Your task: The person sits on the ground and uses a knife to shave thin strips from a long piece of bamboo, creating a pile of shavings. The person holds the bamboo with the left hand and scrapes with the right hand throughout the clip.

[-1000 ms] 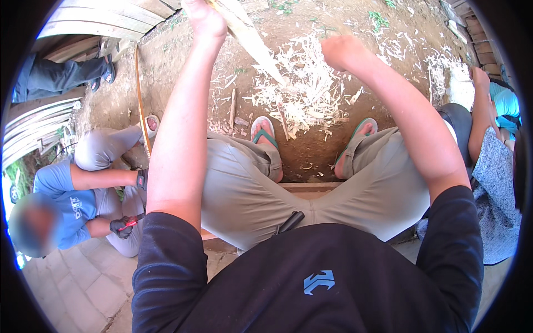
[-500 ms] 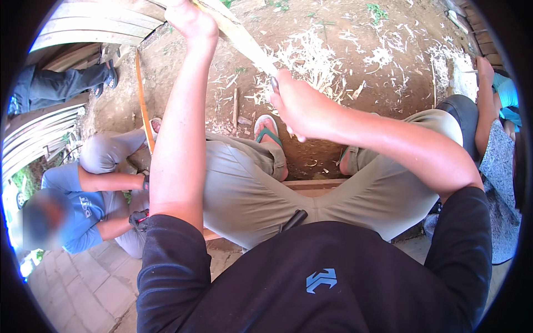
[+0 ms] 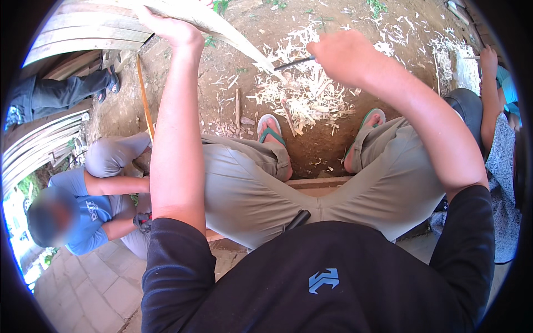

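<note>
My left hand point(image 3: 176, 32), at the upper left, holds a long pale wooden strip point(image 3: 225, 34); its fingers are partly hidden at the picture's edge. The strip slants down to the right and narrows to an end above the shavings. My right hand point(image 3: 347, 58) is closed round the handle of a knife point(image 3: 295, 62), and the fist hides that handle. The narrow dark blade points left, its tip close to the strip's lower end; whether they touch I cannot tell.
Pale wood shavings point(image 3: 316, 94) lie heaped on the dirt floor beyond my sandalled feet. A person in a blue shirt point(image 3: 89, 216) sits at the left, near an orange-brown strip point(image 3: 144, 100). Stacked planks point(image 3: 94, 30) fill the upper left. Another person's arm point(image 3: 488, 94) shows at the right.
My right hand has moved up and to the right with the knife, away from the strip's lower end. My left hand has shifted slightly left and down.
</note>
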`<state>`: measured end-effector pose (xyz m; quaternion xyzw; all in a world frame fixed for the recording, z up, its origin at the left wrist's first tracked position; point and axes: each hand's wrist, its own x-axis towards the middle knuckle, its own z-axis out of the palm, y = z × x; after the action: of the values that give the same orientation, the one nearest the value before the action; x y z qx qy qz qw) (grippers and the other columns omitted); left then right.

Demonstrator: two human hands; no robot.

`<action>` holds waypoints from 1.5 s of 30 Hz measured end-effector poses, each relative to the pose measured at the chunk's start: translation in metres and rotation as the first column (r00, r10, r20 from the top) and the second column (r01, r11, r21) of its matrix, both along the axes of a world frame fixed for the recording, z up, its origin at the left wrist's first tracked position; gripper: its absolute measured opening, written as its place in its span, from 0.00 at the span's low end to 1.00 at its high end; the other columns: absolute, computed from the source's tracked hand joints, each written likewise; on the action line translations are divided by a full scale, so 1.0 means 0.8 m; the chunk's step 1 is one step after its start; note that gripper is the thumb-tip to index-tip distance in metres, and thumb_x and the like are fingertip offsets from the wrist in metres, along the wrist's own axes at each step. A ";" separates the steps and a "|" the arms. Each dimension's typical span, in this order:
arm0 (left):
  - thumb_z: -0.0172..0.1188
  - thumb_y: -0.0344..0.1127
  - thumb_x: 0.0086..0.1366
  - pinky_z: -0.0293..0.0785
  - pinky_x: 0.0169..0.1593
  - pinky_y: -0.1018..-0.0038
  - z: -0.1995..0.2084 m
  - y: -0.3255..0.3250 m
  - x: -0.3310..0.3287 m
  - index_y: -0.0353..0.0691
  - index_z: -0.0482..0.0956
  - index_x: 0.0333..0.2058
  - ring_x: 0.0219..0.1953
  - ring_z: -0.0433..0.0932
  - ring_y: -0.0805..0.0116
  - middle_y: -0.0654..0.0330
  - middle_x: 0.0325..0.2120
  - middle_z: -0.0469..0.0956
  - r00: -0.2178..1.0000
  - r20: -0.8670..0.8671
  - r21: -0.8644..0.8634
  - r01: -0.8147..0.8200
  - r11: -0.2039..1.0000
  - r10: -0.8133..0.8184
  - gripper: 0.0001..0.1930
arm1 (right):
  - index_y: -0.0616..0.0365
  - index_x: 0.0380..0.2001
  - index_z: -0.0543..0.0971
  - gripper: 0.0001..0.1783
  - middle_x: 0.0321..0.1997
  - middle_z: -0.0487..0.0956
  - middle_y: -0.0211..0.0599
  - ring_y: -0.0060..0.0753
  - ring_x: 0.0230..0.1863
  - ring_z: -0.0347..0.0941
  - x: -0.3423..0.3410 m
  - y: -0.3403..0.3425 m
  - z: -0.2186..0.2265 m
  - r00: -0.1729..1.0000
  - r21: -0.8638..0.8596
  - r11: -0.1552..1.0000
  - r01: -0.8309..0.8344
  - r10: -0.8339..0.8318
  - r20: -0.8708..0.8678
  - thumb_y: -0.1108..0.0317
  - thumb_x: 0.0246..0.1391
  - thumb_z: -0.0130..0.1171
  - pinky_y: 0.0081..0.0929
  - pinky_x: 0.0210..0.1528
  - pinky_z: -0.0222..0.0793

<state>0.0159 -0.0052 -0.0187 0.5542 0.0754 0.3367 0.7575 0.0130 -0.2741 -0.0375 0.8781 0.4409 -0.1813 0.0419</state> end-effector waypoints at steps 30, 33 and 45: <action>0.31 0.81 0.65 0.71 0.21 0.68 -0.020 0.023 0.013 0.45 0.75 0.32 0.17 0.72 0.64 0.63 0.17 0.71 0.972 0.024 -0.143 0.234 0.962 -0.233 0.42 | 0.45 0.42 0.86 0.14 0.40 0.86 0.38 0.47 0.42 0.83 0.053 -0.005 0.020 0.989 0.583 0.810 -0.056 0.123 -0.076 0.52 0.59 0.63 0.41 0.44 0.78; 0.31 0.82 0.64 0.71 0.20 0.68 -0.016 0.022 0.013 0.45 0.75 0.31 0.17 0.72 0.64 0.63 0.16 0.71 0.974 0.013 -0.157 0.227 0.961 -0.228 0.43 | 0.47 0.43 0.85 0.13 0.42 0.86 0.36 0.45 0.43 0.83 0.054 -0.003 0.028 0.995 0.582 0.808 -0.084 0.102 0.002 0.56 0.58 0.64 0.39 0.44 0.78; 0.32 0.81 0.64 0.70 0.19 0.67 -0.006 0.006 0.002 0.45 0.75 0.28 0.15 0.71 0.64 0.62 0.15 0.70 0.959 -0.011 -0.196 0.275 0.941 -0.283 0.42 | 0.46 0.43 0.86 0.13 0.43 0.86 0.37 0.45 0.45 0.82 0.063 -0.004 0.030 0.994 0.538 0.838 -0.095 0.049 0.099 0.56 0.59 0.64 0.39 0.46 0.77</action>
<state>0.0175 0.0000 -0.0236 0.4899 0.0430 0.2065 0.8459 0.0637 -0.2773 -0.0138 0.8436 0.5046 -0.0120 -0.1830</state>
